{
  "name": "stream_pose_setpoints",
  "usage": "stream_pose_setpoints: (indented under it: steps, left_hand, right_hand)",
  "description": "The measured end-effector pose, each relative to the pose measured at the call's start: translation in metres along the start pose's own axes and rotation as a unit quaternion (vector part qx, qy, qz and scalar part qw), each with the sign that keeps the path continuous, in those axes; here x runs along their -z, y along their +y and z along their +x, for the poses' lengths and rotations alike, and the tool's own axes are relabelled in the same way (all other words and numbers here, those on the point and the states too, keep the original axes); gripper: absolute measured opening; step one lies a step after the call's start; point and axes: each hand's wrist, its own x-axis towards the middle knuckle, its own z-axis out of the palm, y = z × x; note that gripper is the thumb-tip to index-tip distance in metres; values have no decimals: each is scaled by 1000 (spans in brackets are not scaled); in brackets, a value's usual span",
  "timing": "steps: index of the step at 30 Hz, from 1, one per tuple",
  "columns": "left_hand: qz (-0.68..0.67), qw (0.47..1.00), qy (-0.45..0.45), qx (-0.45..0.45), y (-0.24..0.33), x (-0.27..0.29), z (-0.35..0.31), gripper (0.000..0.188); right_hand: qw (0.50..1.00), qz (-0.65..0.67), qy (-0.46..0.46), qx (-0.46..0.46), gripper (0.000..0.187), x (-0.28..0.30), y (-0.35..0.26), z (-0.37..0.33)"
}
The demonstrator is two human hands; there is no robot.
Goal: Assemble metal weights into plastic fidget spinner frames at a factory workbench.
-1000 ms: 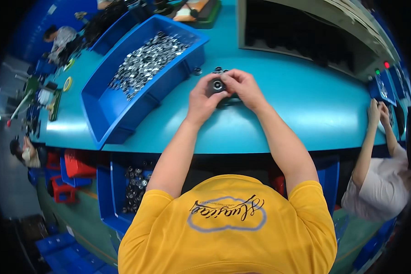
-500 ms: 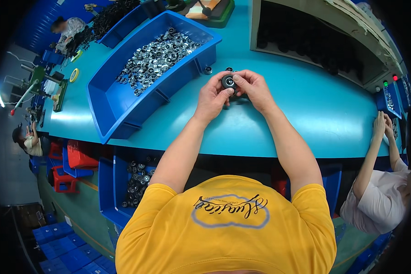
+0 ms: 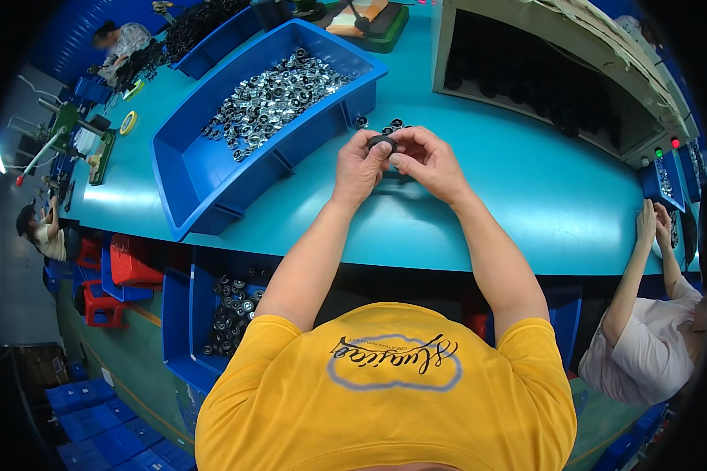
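A small black wheel is between my two hands, tilted so that its dark rim shows and its face is mostly hidden. My left hand pinches it, thumb on the near side. Curled round its right side, my right hand has its thumb and fingertips against the wheel. Just beyond my fingers, a few small metal-and-black round parts lie on the teal table. Another such part sits beside the large blue bin, which holds a heap of shiny metal parts.
At the back right stands a beige machine housing with a dark opening. A blue crate with black wheels is below the table edge. A co-worker works at the right, near a blue tray. A green hand press stands far left.
The wheel has turned from showing its silvery centre to showing its dark rim. My hands have shifted slightly left, and my right fingers have spread a little.
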Motion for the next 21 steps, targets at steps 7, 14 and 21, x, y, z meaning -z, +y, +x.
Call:
stream_pose_setpoints:
  steps: [7, 14, 21]
  left_hand:
    - [5, 1000, -14, 25, 3, -3, 1, 47]
    - [35, 999, -32, 13, 9, -4, -1, 42]
    - [41, 999, -31, -8, 9, -9, -2, 40]
  right_hand:
    - [988, 117, -2, -104, 26, 8, 6, 6]
    - [983, 123, -19, -135, 25, 9, 9, 7]
    - [980, 139, 18, -144, 25, 2, 1, 6]
